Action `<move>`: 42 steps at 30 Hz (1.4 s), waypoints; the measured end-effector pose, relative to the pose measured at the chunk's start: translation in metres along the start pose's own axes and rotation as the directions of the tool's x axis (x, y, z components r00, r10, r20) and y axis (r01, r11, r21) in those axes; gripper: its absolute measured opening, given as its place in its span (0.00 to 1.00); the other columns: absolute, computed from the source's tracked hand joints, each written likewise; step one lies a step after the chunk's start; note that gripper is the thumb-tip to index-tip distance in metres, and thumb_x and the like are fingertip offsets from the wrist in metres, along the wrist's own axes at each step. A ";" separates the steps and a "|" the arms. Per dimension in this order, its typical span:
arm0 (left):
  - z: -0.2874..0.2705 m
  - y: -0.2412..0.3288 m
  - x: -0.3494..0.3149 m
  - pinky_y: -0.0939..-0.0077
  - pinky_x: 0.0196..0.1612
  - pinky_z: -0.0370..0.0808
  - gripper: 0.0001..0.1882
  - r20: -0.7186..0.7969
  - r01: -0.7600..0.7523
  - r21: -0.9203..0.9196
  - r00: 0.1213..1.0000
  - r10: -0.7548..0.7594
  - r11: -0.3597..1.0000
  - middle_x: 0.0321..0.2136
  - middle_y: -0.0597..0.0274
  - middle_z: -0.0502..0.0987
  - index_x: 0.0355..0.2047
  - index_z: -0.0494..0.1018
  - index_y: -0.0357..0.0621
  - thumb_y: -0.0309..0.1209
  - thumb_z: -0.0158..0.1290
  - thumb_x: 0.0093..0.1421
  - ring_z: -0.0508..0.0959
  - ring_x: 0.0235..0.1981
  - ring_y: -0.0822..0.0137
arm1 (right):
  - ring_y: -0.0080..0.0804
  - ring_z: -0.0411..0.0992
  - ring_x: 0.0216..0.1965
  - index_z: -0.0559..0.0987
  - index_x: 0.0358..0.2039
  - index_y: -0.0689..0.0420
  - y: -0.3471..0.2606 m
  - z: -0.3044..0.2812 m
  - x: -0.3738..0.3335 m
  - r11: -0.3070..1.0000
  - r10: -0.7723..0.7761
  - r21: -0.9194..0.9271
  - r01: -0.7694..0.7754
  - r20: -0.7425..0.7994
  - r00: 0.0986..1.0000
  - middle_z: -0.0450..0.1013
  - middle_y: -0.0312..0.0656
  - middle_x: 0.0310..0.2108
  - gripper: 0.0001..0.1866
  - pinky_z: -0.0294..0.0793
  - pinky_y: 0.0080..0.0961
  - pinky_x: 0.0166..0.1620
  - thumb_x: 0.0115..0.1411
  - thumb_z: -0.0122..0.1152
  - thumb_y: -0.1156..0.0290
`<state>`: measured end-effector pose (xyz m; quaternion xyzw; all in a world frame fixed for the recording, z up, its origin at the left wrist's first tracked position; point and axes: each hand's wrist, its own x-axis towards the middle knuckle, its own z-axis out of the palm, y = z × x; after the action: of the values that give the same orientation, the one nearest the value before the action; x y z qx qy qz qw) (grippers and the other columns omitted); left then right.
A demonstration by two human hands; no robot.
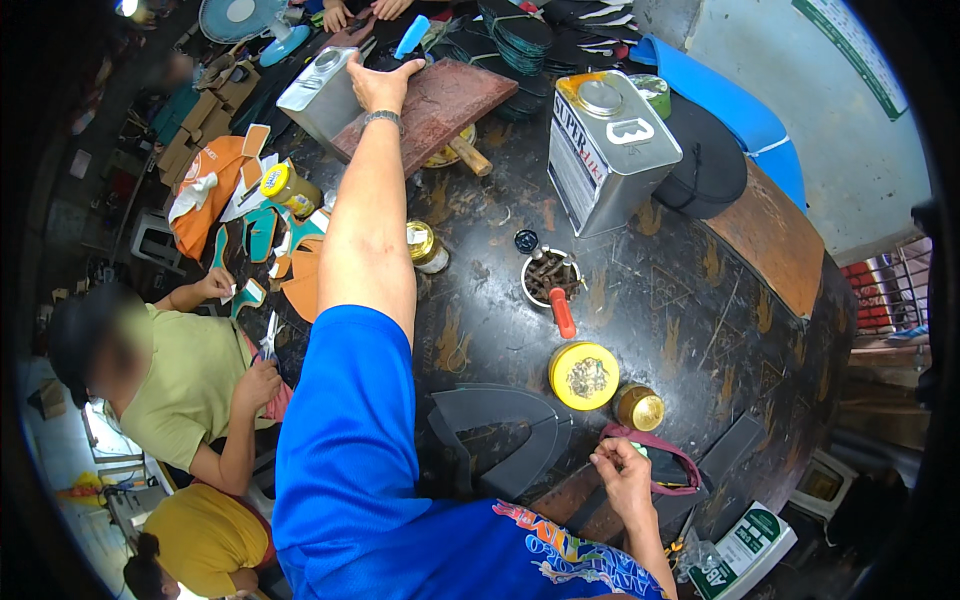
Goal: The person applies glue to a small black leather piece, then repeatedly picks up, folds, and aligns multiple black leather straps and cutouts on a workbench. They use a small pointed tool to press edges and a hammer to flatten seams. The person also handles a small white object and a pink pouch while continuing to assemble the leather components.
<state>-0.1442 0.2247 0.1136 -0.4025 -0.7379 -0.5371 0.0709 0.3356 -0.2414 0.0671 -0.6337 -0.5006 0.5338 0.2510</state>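
Note:
My left hand (pixel 383 85) reaches far out at the upper left. Its thumb and fingers curl over the far edge of a thick reddish-brown slab (pixel 440 105); the fingertips are partly hidden. A metal tin (pixel 318 95) stands right beside that hand. Under the slab, a wooden handle (pixel 470 156) sticks out. Near the table's front edge, my right hand (pixel 625 472) is closed in a pinch. Whatever lies between its fingertips is too small to make out. A maroon-edged loop (pixel 685 465) lies directly behind this hand, next to dark grey cut pieces (pixel 500 425).
A large tin (pixel 610 150) stands at the back right. Mid-table sit a cup of dark sticks (pixel 550 278) with a red-handled tool (pixel 563 315), a yellow-lidded jar (pixel 583 376) and a small jar (pixel 638 408). A person at left holds scissors (pixel 268 338).

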 end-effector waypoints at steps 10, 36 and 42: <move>0.005 -0.008 -0.001 0.55 0.60 0.70 0.64 0.002 0.000 -0.002 1.000 0.000 1.000 0.54 0.36 0.72 0.62 0.58 0.36 0.50 0.79 0.29 0.72 0.56 0.41 | 0.13 0.68 0.28 0.76 0.36 0.62 -0.004 0.000 0.004 1.000 -0.009 0.010 0.008 0.039 0.999 0.73 0.30 0.28 0.06 0.68 0.15 0.33 0.59 0.64 0.83; -0.017 0.041 -0.023 0.82 0.37 0.77 0.29 0.263 0.077 -0.686 0.953 0.148 0.724 0.36 0.57 0.81 0.60 0.66 0.34 0.36 0.61 0.63 0.81 0.31 0.71 | 0.26 0.73 0.30 0.78 0.37 0.63 -0.027 -0.012 -0.004 0.998 -0.050 0.041 0.052 -0.039 0.998 0.74 0.40 0.28 0.07 0.73 0.24 0.36 0.59 0.66 0.78; -0.198 0.090 -0.141 0.90 0.24 0.66 0.18 0.472 0.036 -0.671 0.790 0.391 0.740 0.24 0.67 0.75 0.57 0.71 0.36 0.30 0.52 0.70 0.69 0.19 0.83 | 0.23 0.73 0.28 0.79 0.37 0.63 -0.020 -0.031 -0.041 0.955 -0.295 -0.029 0.295 -0.189 0.936 0.77 0.41 0.29 0.05 0.73 0.23 0.33 0.60 0.64 0.78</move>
<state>-0.0551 -0.0072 0.1861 -0.6187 -0.4451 -0.5972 -0.2499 0.3595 -0.2640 0.1112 -0.5997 -0.5635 0.4266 0.3752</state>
